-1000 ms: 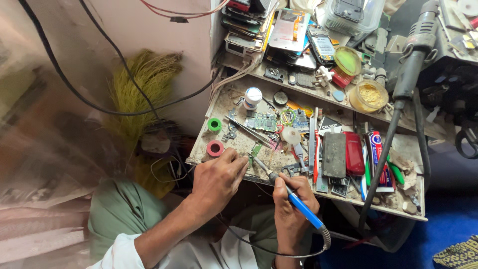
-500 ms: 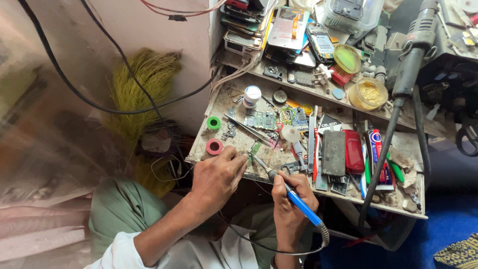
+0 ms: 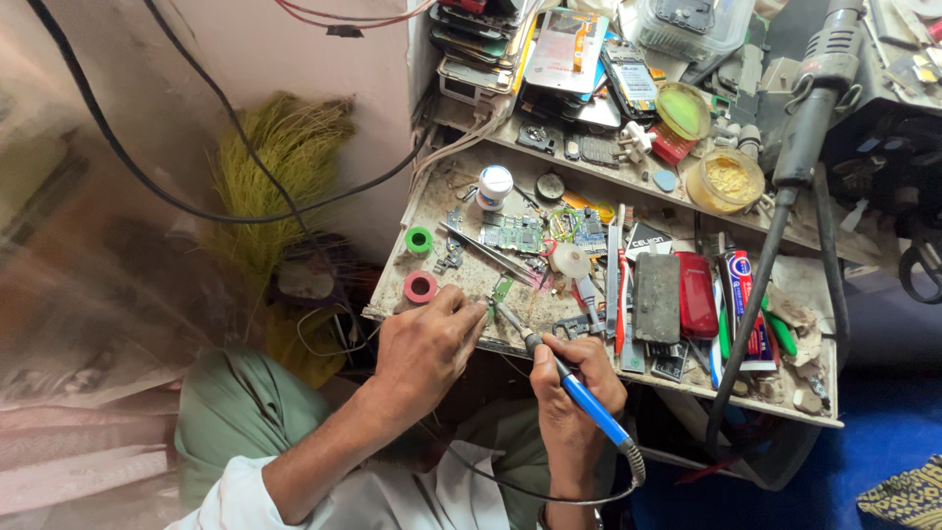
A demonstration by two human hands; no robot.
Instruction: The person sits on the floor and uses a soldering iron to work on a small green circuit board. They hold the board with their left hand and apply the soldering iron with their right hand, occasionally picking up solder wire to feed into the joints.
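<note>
Your right hand (image 3: 574,378) is closed in a pen grip on the blue-handled soldering iron (image 3: 569,385), tip pointing up toward 11 o'clock and meeting a small green circuit board (image 3: 500,291) at the near edge of the bench (image 3: 432,196). Your left hand (image 3: 427,344) is curled, fingertips pressing down beside that board at about its 8 o'clock; whether it pinches the board or only pins it cannot be told from here. The joint itself is too small to read. Keep the heel of the right hand braced on the bench lip so the tip does not wander. Hold the left fingertips clear of the hot shaft, which passes just beside them. The iron's cord (image 3: 549,491) loops under your wrist at 6 o'clock; leave it slack so it does not tug the handle. Clutter is tight: a pink tape roll (image 3: 420,287) sits at 9 o'clock of the left hand, a green tape roll (image 3: 419,239) above it, long tweezers (image 3: 491,253) lie at 12 o'clock, and a larger green circuit board (image 3: 512,234) beyond them. A red phone (image 3: 697,294) and a dark grey phone (image 3: 656,298) lie at 3 o'clock, well apart from the tip. Judged risk: the small board sliding off the edge, so press flat rather than sideways.
</note>
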